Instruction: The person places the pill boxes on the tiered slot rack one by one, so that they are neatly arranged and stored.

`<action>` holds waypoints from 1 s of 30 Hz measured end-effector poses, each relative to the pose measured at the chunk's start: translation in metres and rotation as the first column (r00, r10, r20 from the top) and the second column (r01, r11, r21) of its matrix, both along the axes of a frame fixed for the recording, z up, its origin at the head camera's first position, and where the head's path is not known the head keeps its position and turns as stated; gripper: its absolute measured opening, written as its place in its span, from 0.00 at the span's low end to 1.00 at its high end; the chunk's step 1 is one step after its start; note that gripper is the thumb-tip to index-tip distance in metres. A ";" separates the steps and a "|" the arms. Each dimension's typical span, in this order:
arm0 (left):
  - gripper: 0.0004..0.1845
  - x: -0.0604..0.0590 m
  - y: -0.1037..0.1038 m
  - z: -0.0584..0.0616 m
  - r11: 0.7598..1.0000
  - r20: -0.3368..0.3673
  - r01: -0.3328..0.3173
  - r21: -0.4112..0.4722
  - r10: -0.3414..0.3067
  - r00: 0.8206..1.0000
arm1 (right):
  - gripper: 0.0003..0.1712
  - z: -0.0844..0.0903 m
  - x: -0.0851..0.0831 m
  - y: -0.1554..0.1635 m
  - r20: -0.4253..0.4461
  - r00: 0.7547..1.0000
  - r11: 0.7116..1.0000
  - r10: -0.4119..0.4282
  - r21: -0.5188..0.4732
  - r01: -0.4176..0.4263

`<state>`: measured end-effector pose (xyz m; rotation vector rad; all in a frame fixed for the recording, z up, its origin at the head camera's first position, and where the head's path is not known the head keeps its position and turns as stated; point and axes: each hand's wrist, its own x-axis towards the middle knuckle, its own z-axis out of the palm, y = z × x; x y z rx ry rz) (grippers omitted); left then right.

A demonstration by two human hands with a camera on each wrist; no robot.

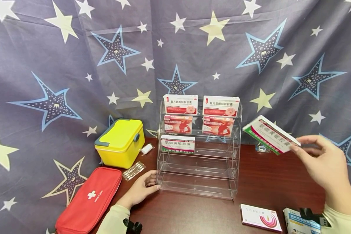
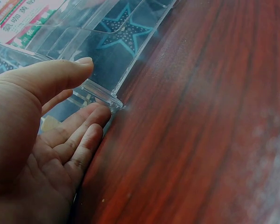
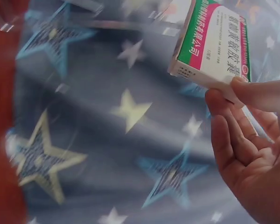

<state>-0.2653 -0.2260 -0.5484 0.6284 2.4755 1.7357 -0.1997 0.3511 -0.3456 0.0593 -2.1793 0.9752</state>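
A tiered rack [image 1: 197, 172] stands mid-frame on the table [image 1: 269, 182], before the curtain [image 1: 46, 65]. Two boxes [image 1: 180, 104] sit side by side on its top shelf, two more [image 1: 177, 124] on the shelf below, one box [image 1: 177, 144] at the left of the third. Left of the rack sits a case [image 1: 120, 142], and a pouch [image 1: 89, 200] lies nearer, at lower left. The left hand [image 1: 141, 190] touches the rack's lower left corner. At the right, the right hand [image 1: 324, 165] holds a tilted box [image 1: 270, 134] above the table. Two packets [image 1: 260, 217] lie at the lower right.
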 end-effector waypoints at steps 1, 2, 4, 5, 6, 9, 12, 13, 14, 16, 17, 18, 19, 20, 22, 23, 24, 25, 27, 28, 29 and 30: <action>0.32 0.000 0.000 0.000 1.000 0.001 0.000 0.005 0.000 1.000 | 0.17 0.007 -0.001 -0.008 -0.025 0.999 1.000 0.026 0.000 -0.026; 0.32 0.000 0.000 0.000 1.000 0.003 -0.001 0.006 0.001 1.000 | 0.17 0.013 -0.003 -0.016 -0.049 0.997 0.999 0.051 0.004 -0.051; 0.33 -0.001 0.000 -0.001 1.000 0.007 -0.005 0.005 0.005 1.000 | 0.17 0.024 -0.007 -0.032 -0.080 0.992 0.995 0.100 0.021 -0.099; 0.33 -0.001 0.000 -0.001 1.000 0.008 -0.009 0.004 0.009 1.000 | 0.16 0.028 -0.010 -0.040 -0.087 0.988 0.992 0.126 0.027 -0.125; 0.33 -0.001 0.000 -0.001 1.000 0.011 -0.010 0.003 0.010 1.000 | 0.16 0.031 -0.013 -0.048 -0.088 0.985 0.989 0.147 0.039 -0.144; 0.33 -0.001 0.000 0.000 1.000 0.015 -0.010 -0.005 0.010 1.000 | 0.15 0.038 -0.024 -0.071 -0.089 0.976 0.979 0.200 0.066 -0.194; 0.33 0.000 0.000 0.000 1.000 0.014 -0.003 -0.008 0.003 1.000 | 0.13 0.039 -0.037 -0.089 -0.057 0.963 0.961 0.263 0.100 -0.257; 0.33 0.000 0.000 0.000 1.000 0.012 0.000 -0.007 0.000 1.000 | 0.12 0.038 -0.042 -0.093 -0.047 0.958 0.955 0.281 0.113 -0.275; 0.33 0.000 0.000 -0.001 1.000 0.009 0.002 -0.007 -0.002 1.000 | 0.11 0.036 -0.047 -0.097 -0.035 0.956 0.949 0.292 0.134 -0.285; 0.32 0.000 0.000 -0.001 1.000 0.004 0.006 -0.008 -0.006 1.000 | 0.11 0.030 -0.056 -0.103 -0.004 0.956 0.942 0.292 0.176 -0.287; 0.32 0.000 0.000 -0.001 1.000 0.000 0.008 -0.008 -0.008 1.000 | 0.11 0.027 -0.060 -0.105 0.006 0.958 0.939 0.287 0.195 -0.282; 0.32 0.000 -0.001 -0.001 1.000 -0.002 0.010 -0.006 -0.010 1.000 | 0.11 0.023 -0.064 -0.107 0.010 0.963 0.939 0.268 0.219 -0.264; 0.32 0.000 -0.001 -0.002 1.000 -0.004 0.010 -0.007 -0.010 1.000 | 0.11 0.020 -0.067 -0.108 0.014 0.968 0.938 0.252 0.240 -0.248; 0.32 0.000 -0.001 -0.002 1.000 -0.005 0.012 -0.005 -0.012 1.000 | 0.11 0.017 -0.070 -0.110 0.020 0.972 0.938 0.236 0.258 -0.232; 0.32 0.000 -0.001 -0.001 1.000 -0.004 0.011 -0.002 -0.011 1.000 | 0.11 0.011 -0.074 -0.112 0.030 0.973 0.934 0.229 0.275 -0.228; 0.32 0.000 -0.001 -0.001 1.000 -0.003 0.010 -0.002 -0.010 1.000 | 0.11 0.009 -0.075 -0.113 0.032 0.973 0.930 0.229 0.287 -0.228; 0.32 0.000 -0.001 -0.001 1.000 -0.001 0.008 -0.002 -0.008 1.000 | 0.11 0.007 -0.076 -0.114 0.035 0.972 0.926 0.232 0.299 -0.231; 0.32 0.001 -0.001 -0.001 1.000 0.002 0.006 -0.001 -0.006 1.000 | 0.11 0.005 -0.077 -0.115 0.034 0.972 0.921 0.235 0.313 -0.233; 0.32 0.001 -0.001 0.000 1.000 0.003 0.005 -0.001 -0.005 1.000 | 0.11 0.002 -0.077 -0.117 0.028 0.970 0.912 0.243 0.336 -0.238; 0.32 0.001 -0.001 0.001 1.000 0.004 0.005 -0.002 -0.005 1.000 | 0.11 0.001 -0.077 -0.118 0.022 0.970 0.908 0.244 0.347 -0.236; 0.32 0.001 -0.001 0.001 1.000 0.003 0.006 0.000 -0.006 1.000 | 0.11 0.000 -0.077 -0.119 0.017 0.970 0.905 0.243 0.356 -0.233; 0.32 0.001 -0.001 0.001 1.000 0.003 0.006 -0.001 -0.006 1.000 | 0.12 -0.001 -0.077 -0.120 0.015 0.971 0.904 0.240 0.361 -0.229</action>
